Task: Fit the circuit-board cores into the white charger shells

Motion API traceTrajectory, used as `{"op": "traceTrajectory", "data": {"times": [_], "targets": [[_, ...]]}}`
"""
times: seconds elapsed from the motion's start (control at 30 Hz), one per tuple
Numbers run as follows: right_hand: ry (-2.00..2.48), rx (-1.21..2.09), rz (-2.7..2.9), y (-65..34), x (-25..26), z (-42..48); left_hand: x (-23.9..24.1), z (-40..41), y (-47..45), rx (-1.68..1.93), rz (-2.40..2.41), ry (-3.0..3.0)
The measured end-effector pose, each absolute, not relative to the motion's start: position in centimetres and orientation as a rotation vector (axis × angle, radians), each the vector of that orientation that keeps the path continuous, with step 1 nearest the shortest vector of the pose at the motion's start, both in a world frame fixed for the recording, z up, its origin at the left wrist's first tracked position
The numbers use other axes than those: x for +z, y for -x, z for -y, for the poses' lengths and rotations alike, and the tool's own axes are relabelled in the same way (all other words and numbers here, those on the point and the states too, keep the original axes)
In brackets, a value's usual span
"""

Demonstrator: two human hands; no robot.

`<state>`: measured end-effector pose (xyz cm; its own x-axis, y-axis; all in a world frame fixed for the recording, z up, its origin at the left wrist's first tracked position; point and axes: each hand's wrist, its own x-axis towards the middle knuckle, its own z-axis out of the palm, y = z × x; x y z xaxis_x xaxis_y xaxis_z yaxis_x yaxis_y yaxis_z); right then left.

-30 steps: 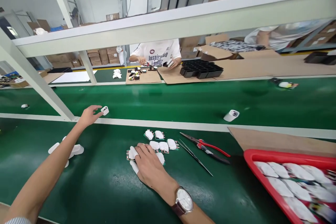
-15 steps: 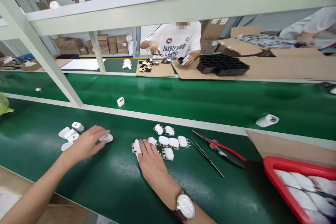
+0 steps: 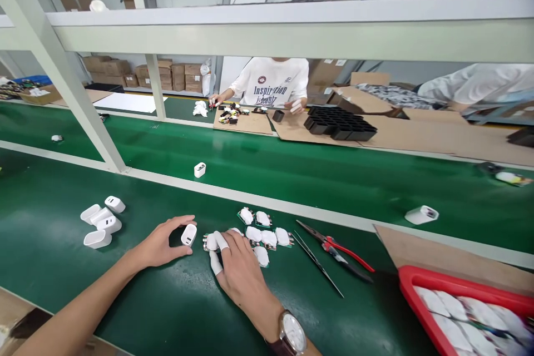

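My left hand [image 3: 161,243] brackets oval white plastic shell [image 3: 189,235], likely steadying; right hand [image 3: 242,267] at white-padded circuit board [image 3: 211,242]; can't tell either's clamped

The only words which can be read are on the white T-shirt [image 3: 277,75] of the co-worker [image 3: 301,88] across the line. On its chest stands "Inspiration" in big dark letters, a little broken by a fold of the cloth. Under it comes a second line, which seems to begin with "is"; the rest I cannot read with certainty. Above the word are a round reddish emblem [image 3: 262,79] and, at the other side, a small dark mark [image 3: 288,80], both too small to read. The wristwatch dial [image 3: 293,332] is also not readable.
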<state>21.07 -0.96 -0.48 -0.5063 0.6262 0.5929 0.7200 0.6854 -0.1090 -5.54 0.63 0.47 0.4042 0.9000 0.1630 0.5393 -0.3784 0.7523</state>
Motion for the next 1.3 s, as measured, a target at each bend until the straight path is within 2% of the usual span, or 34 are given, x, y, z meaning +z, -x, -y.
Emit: {"op": "traceTrajectory", "data": {"times": [0.2, 0.57, 0.87, 1.3], "targets": [[0.971, -0.126, 2.111, -21.3, 1.7, 0.8, 0.2, 0.0, 4.9, 0.786, -1.309, -2.087], [0.898, 0.052, 2.103, -21.1, 1.6, 1.6, 1.2, 0.1, 4.5, 0.557, -1.095, -2.065], [0.83, -0.002, 2.186, -20.6, 0.5, 2.4, -0.3, 0.8, 2.4, 0.929, -1.174, -2.436], [0.802, -0.042, 2.23, -20.5, 0.9, 2.5, -0.1, 0.9, 2.5, 0.87, -1.2, -2.645]]}}
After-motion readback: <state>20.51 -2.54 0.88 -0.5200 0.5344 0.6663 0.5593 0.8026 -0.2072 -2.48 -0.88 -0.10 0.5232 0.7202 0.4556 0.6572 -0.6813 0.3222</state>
